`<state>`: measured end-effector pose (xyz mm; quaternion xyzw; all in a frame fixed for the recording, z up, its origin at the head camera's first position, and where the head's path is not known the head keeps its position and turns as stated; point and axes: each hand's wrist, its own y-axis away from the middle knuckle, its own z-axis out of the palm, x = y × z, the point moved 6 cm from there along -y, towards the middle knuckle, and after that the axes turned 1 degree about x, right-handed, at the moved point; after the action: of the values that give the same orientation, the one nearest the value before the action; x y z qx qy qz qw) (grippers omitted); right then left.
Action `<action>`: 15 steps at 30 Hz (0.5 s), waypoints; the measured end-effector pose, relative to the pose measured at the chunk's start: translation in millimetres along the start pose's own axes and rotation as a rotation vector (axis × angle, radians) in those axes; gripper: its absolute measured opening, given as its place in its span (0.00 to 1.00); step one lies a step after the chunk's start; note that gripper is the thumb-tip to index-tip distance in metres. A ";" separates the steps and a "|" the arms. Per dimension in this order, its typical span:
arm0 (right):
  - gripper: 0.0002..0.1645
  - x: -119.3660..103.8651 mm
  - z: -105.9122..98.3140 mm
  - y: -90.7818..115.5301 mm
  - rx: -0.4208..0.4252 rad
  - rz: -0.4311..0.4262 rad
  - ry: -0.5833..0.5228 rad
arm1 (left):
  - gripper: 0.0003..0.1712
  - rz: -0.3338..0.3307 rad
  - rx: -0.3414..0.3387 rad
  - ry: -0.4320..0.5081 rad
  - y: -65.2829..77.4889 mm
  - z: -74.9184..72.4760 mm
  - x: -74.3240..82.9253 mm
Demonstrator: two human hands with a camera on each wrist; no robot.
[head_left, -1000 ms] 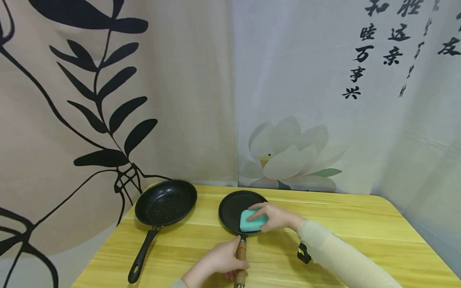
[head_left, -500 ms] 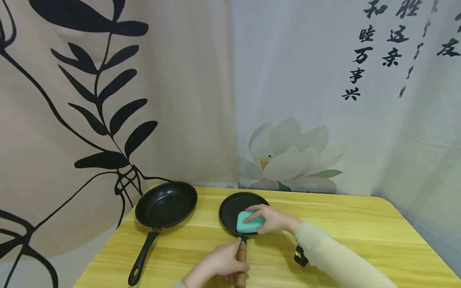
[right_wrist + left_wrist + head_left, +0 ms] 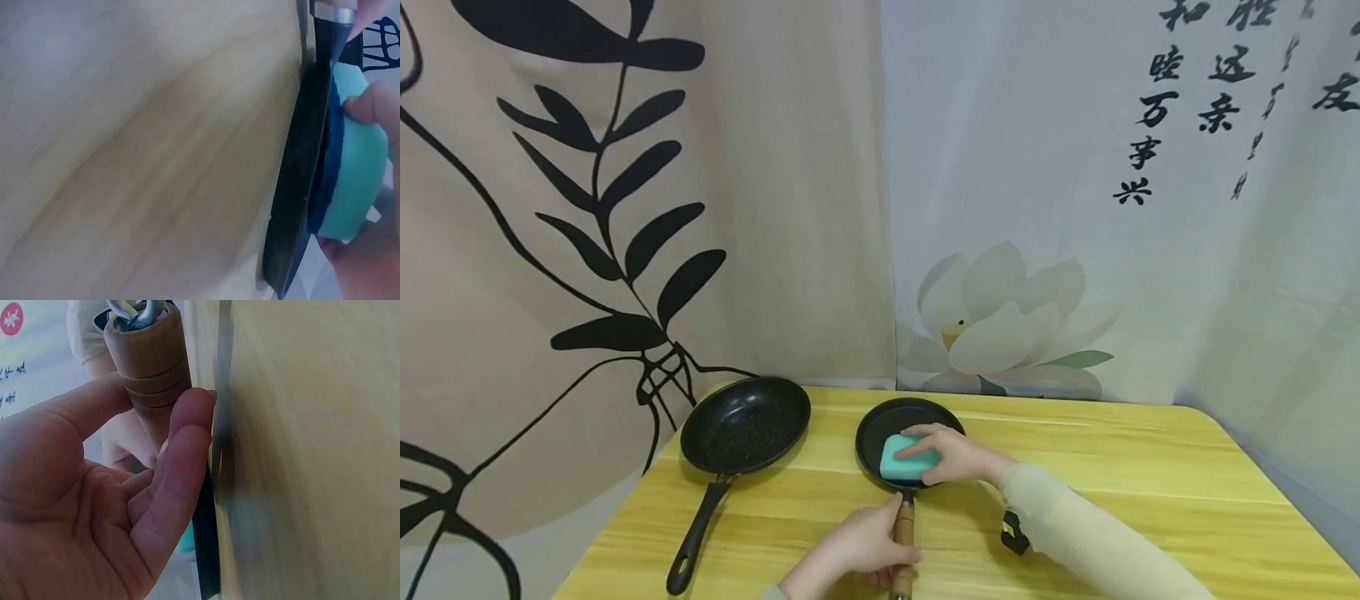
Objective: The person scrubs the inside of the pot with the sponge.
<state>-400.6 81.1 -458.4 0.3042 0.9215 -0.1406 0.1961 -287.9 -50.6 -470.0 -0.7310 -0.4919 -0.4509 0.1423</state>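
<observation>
A small, flat black frying pan [image 3: 880, 421] lies on the table with its wooden handle [image 3: 904, 527] toward me. My left hand [image 3: 861, 540] grips that handle, thumb along the top; in the left wrist view the fingers curl around the ringed wood [image 3: 153, 359]. Inside the pan, near its handle end, sits a teal sponge [image 3: 897, 469]. My right hand [image 3: 961, 457] holds the sponge from its right side, fingers spread over the top. The right wrist view shows the sponge's dark blue scouring layer [image 3: 331, 169] facing down against the pan.
A larger, deeper black frying pan [image 3: 748, 423] stands to the left, its black handle [image 3: 696, 537] angled toward the front. Both pans rest on a yellow wood-grain table [image 3: 1112, 492]. Behind the table hangs a printed curtain [image 3: 805, 208]. A small black device [image 3: 1015, 533] hangs below the right sleeve.
My right hand has slid the sponge leftward across the small pan. The left hand keeps its grip on the handle, and the pans stay in place.
</observation>
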 end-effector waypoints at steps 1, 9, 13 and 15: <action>0.31 -0.7 0.3 -1.0 0.002 -0.004 0.002 | 0.50 0.000 0.002 -0.001 -0.1 0.0 0.2; 0.30 -1.6 4.9 -9.8 0.008 0.027 0.009 | 0.50 0.009 0.008 -0.013 0.8 -0.1 1.6; 0.29 -2.7 7.1 -14.1 0.016 0.035 0.008 | 0.50 0.012 0.005 -0.015 0.6 0.2 0.9; 0.28 -3.4 7.5 -15.8 0.023 0.032 0.011 | 0.50 0.013 0.001 -0.013 0.2 1.1 0.3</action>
<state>-405.7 64.3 -461.2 0.3217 0.9159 -0.1466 0.1899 -287.1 -49.8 -470.2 -0.7370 -0.4884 -0.4450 0.1425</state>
